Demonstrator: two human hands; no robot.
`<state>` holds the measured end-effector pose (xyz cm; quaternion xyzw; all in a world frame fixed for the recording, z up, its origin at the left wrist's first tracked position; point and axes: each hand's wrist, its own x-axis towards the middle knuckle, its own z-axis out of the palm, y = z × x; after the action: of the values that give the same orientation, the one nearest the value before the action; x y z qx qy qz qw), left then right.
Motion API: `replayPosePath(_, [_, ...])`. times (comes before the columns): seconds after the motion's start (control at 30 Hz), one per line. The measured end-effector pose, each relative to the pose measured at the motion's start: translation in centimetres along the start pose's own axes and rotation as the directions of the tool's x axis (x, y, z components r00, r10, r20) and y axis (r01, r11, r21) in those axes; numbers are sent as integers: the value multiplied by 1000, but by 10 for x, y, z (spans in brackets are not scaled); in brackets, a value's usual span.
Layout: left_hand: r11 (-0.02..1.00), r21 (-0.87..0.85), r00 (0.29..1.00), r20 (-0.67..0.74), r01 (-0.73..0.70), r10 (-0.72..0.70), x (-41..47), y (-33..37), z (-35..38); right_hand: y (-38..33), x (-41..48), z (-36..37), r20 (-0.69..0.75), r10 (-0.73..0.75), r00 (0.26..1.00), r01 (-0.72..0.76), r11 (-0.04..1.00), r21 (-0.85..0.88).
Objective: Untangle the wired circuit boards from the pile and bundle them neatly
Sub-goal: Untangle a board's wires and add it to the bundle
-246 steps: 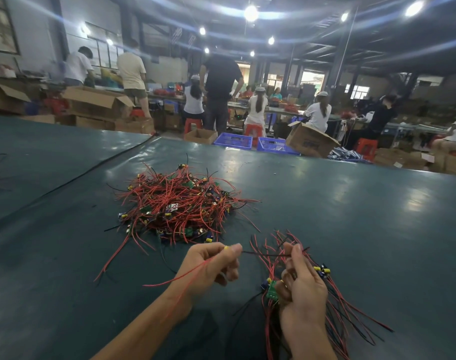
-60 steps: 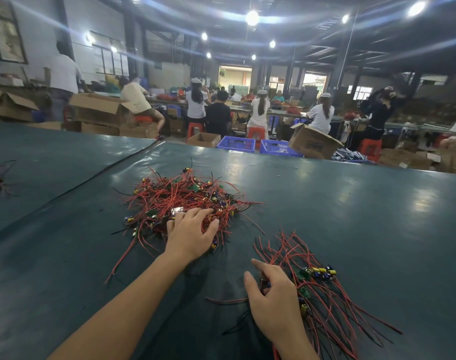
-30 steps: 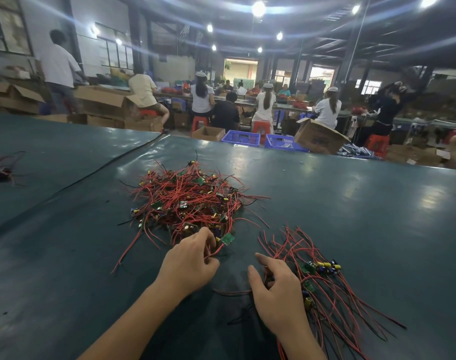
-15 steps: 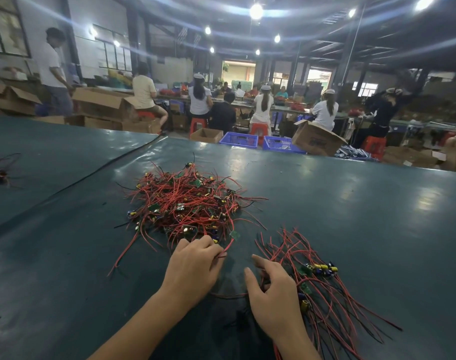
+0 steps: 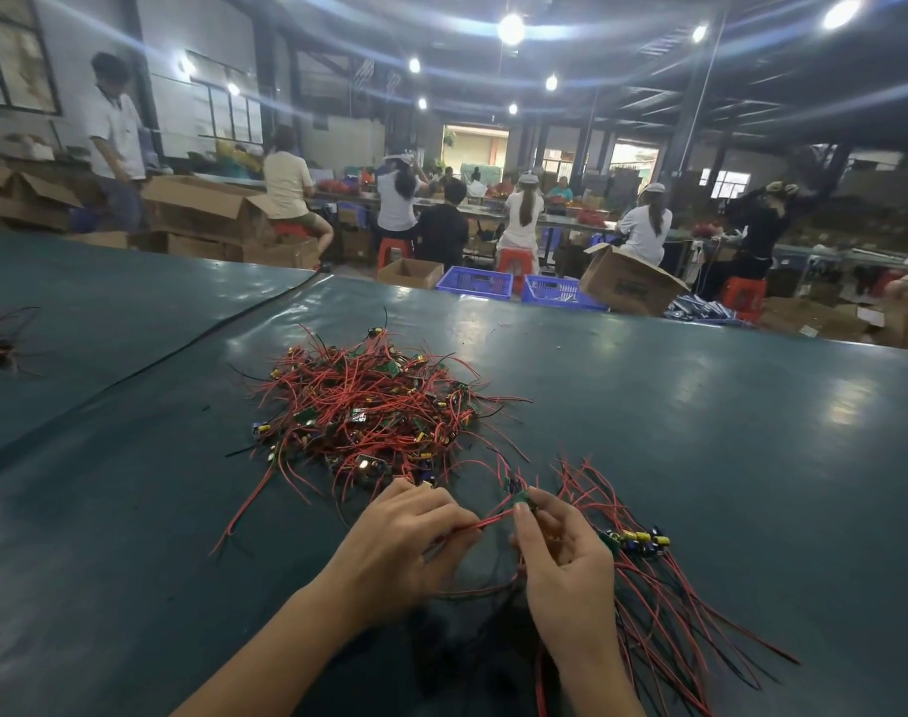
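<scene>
Nearest the near edge of the dark teal worktable [image 5: 700, 406], both hands are busy with one piece. The left hand [image 5: 400, 551] has its fingers curled round a thin red wire lead [image 5: 485, 521]. The right hand [image 5: 565, 561] pinches the small green circuit board [image 5: 522, 496] at the lead's other end between thumb and fingertips, held just above the table. I cannot tell whether this piece's wires are fully clear of the heap beyond.

Just right of the right hand, running toward the near right corner, lies the sorted bundle of red and black leads [image 5: 664, 613]. Its boards are gathered at one end and the leads lie roughly parallel but loose, with no tie that I can see.

Farther in, around the middle of the table, sits the tangled pile of red-wired green boards [image 5: 369, 411], by far the larger heap. I judge the job to be at an early stage: a small share is laid straight, one piece is in hand, and most boards are yet to be untangled and the bundle secured.

Beyond the far edge stand blue plastic crates [image 5: 472, 282] and an open cardboard box [image 5: 628, 284], with other workers [image 5: 524, 214] seated at benches.
</scene>
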<state>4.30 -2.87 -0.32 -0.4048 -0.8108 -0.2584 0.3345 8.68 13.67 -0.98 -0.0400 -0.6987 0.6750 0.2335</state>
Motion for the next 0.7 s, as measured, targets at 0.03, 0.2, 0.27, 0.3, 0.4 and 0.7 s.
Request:
replayPosePath(0.03, [1000,-9,1000,16,5,-4,0,1,-1,1,0,-1,-17,-12,1000,12,1000,-5])
replayPosePath(0.2, [987,-126,982,171,96,-74,-4,7,-3,-1,2,-3,-128,-80,989,83,997,12])
replayPosePath(0.27, [932,-272,961,206,240,-187,-6,6,-2,-3,2,-5,-166,-66,984,79,994,72])
replayPosePath(0.3, [901,-310,947,207,302,-246,-6,5,0,-5,3,-5,-180,-44,983,66,991,114])
replayPosePath(0.4, [884,-232,906,235,405,-353,-8,2,9,-6,4,-7,-205,31,978,18,973,230])
replayPosePath(0.7, [989,49,851,505,136,-142,-11,11,38,-1,10,-7,-304,91,948,-25,976,216])
